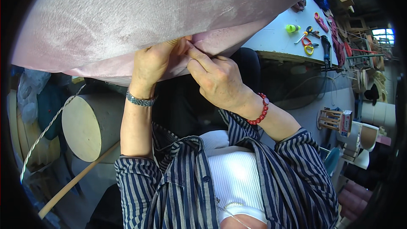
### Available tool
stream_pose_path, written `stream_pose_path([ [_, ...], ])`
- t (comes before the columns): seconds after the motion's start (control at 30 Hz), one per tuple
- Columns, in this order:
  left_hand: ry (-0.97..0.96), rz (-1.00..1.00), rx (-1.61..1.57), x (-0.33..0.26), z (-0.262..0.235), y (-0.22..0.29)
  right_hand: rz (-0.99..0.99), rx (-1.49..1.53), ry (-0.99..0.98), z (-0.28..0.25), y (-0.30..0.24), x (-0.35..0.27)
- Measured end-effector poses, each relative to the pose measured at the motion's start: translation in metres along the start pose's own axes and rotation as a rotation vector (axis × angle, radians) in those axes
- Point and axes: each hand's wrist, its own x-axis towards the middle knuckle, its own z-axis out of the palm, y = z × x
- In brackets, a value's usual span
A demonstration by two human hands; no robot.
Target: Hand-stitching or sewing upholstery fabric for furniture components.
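Observation:
A large piece covered in pale pink velvety fabric (127,12) fills the upper part of the head view, its lower edge hanging in a loose fold. My left hand (154,61), with a dark metal watch band at the wrist, reaches up under that edge, fingers bent into the fabric and partly hidden. Beside it, my right hand (218,76), with a red bead bracelet, pinches the fold with thumb and forefinger, the other fingers curled. The two hands' fingertips nearly meet at the fold. Whether anything small sits between them I cannot make out.
On the right, a white worktable (275,38) carries red and yellow-handled scissors (308,46), a green roll (292,28) and a black power tool (325,48). At left stand a round drum-like form (82,127), a wooden pole (76,182) and a twisted cord (46,133).

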Motion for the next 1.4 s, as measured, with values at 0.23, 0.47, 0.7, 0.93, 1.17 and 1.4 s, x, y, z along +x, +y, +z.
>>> stream_pose_path([
  [0.23, 0.026, 0.006, 0.016, -0.012, 0.007, 0.015, -0.007, -0.016, 0.054, 0.007, 0.002, 0.0],
  [0.47, 0.066, 0.099, 0.519, -0.023, 0.013, 0.021, 0.009, -0.003, 0.076, 0.008, -0.001, -0.001],
  [0.7, 0.086, 0.202, 0.563, -0.028, 0.004, 0.015, 0.04, -0.039, 0.061, 0.011, -0.001, -0.001],
  [0.93, 0.007, 0.166, 0.637, -0.029, 0.007, 0.026, 0.081, -0.007, 0.076, 0.014, -0.006, -0.004],
  [1.17, -0.239, 0.346, 0.793, -0.033, 0.015, 0.057, 0.076, -0.003, 0.06, 0.009, -0.007, -0.005],
  [1.4, 0.159, 0.414, 1.531, -0.042, 0.004, 0.054, 0.052, 0.035, 0.044, 0.005, -0.004, -0.005],
])
